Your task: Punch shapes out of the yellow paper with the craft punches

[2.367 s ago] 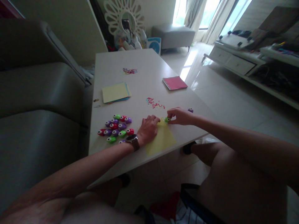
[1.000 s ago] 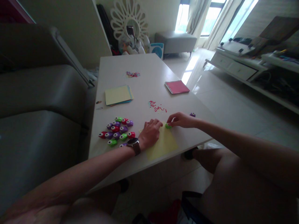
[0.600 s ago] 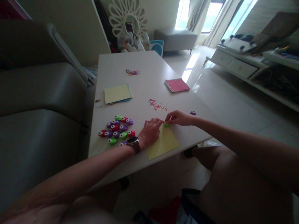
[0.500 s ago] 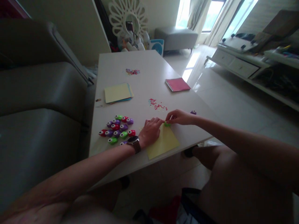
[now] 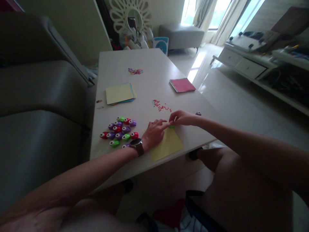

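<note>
A sheet of yellow paper (image 5: pixel 167 146) lies at the table's near edge. At its far corner sits a small green craft punch (image 5: pixel 171 126), mostly covered by fingers. My right hand (image 5: pixel 181 118) is closed on that punch from the right, fingertips pinched. My left hand (image 5: pixel 154 132), with a watch on the wrist, rests over the paper's left part; its index finger stretches out to meet the right fingertips by the punch. Several red, purple and green craft punches (image 5: pixel 117 129) are grouped left of my left hand.
Red paper bits (image 5: pixel 161 106) are scattered beyond my hands, and a colourful confetti pile (image 5: pixel 135 71) lies farther back. A stack of coloured paper (image 5: pixel 120 93) is at left, a red pad (image 5: pixel 182 85) at right. One purple punch (image 5: pixel 198 113) sits beyond my right forearm.
The view has shifted slightly. My left index finger now stretches farther toward the right fingertips, and less of the green punch shows. The paper stays in place.
</note>
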The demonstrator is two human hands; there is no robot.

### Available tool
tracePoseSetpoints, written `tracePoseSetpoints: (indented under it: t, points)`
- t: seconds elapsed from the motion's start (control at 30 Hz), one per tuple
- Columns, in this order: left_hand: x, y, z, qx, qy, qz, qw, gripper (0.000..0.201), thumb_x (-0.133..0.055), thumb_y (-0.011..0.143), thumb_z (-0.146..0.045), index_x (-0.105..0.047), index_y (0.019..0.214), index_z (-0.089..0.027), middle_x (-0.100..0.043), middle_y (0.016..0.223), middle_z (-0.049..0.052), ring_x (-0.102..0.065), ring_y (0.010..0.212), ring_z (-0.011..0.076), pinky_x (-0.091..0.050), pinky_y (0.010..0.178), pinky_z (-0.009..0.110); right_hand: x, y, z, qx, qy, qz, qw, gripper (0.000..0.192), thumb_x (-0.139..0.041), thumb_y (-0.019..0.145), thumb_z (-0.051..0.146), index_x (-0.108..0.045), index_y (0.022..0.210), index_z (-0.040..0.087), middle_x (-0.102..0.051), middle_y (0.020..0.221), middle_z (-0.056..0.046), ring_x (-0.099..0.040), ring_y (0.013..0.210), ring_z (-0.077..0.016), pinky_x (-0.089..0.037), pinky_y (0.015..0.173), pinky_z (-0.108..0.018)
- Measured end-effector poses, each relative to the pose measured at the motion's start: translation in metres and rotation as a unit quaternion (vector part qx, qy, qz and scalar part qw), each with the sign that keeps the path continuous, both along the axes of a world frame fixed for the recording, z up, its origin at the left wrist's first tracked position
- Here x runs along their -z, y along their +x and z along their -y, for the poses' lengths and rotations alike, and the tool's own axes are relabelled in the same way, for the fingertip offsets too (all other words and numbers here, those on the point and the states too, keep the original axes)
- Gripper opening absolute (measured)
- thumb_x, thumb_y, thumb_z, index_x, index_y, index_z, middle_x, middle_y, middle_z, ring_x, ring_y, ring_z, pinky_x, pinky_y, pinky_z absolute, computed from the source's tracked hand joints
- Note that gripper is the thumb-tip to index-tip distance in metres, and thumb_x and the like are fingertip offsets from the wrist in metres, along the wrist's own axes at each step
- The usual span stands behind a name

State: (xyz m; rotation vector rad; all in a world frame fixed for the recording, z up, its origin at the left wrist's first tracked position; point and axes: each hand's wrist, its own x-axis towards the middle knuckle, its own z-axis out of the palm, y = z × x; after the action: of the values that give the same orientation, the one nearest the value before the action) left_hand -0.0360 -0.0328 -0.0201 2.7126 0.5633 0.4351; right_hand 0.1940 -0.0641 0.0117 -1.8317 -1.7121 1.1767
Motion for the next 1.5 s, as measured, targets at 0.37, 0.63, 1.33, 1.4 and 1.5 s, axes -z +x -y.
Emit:
tracePoseSetpoints:
  t: [0.37,0.63,1.33,1.4,1.5]
  points:
    - [0.002,0.002,0.000,0.003,0.027,-0.032,0.999,0.061,-0.048,0.091,-0.006,-0.054,0.147,-0.029,-0.063,0.136,0.011,-0.054,0.123,0.0309,-0.043,0.097,0.049,0.008,-0.005,-0.018,0.079,-0.097,-0.035,0.992,0.016,-0.078,0.060,0.009,-0.069,0.070,0.018,-0.064,0.067,-0.001,-0.056,0.063,-0.0141,-0.043,0.057,-0.025]
    - [-0.001,-0.002,0.002,-0.014,0.029,-0.010,0.999,0.065,-0.048,0.089,-0.005,-0.047,0.150,-0.027,-0.066,0.127,0.008,-0.058,0.116,0.0279,-0.046,0.098,0.044,-0.002,-0.001,0.001,0.100,-0.059,-0.099,0.988,0.019,-0.082,0.071,0.023,-0.069,0.084,0.016,-0.067,0.077,-0.001,-0.057,0.066,-0.0105,-0.045,0.060,-0.021]
    - [0.003,-0.003,-0.002,0.006,-0.002,0.038,0.999,0.034,-0.054,0.087,-0.010,-0.073,0.110,-0.027,-0.071,0.121,0.007,-0.059,0.115,0.0294,-0.050,0.096,0.051,-0.005,0.048,0.020,0.048,0.085,0.190,0.977,0.016,-0.075,0.071,0.015,-0.072,0.086,0.016,-0.071,0.082,-0.004,-0.061,0.073,-0.0165,-0.044,0.067,-0.026]
    - [0.003,-0.003,-0.002,0.008,-0.005,0.041,0.999,0.034,-0.054,0.087,-0.010,-0.073,0.110,-0.027,-0.071,0.121,0.007,-0.059,0.115,0.0295,-0.050,0.096,0.052,-0.007,0.051,0.021,0.040,0.082,0.194,0.977,0.019,-0.077,0.068,0.013,-0.072,0.086,0.016,-0.071,0.084,-0.005,-0.062,0.076,-0.0178,-0.045,0.069,-0.027]
    - [0.002,-0.003,-0.002,0.004,-0.006,0.040,0.999,0.035,-0.054,0.088,-0.010,-0.073,0.110,-0.029,-0.071,0.120,0.007,-0.059,0.115,0.0294,-0.050,0.097,0.053,-0.009,0.049,0.022,0.024,0.113,0.183,0.976,0.025,-0.075,0.069,0.010,-0.071,0.093,0.017,-0.073,0.098,-0.005,-0.064,0.090,-0.0194,-0.048,0.081,-0.029]
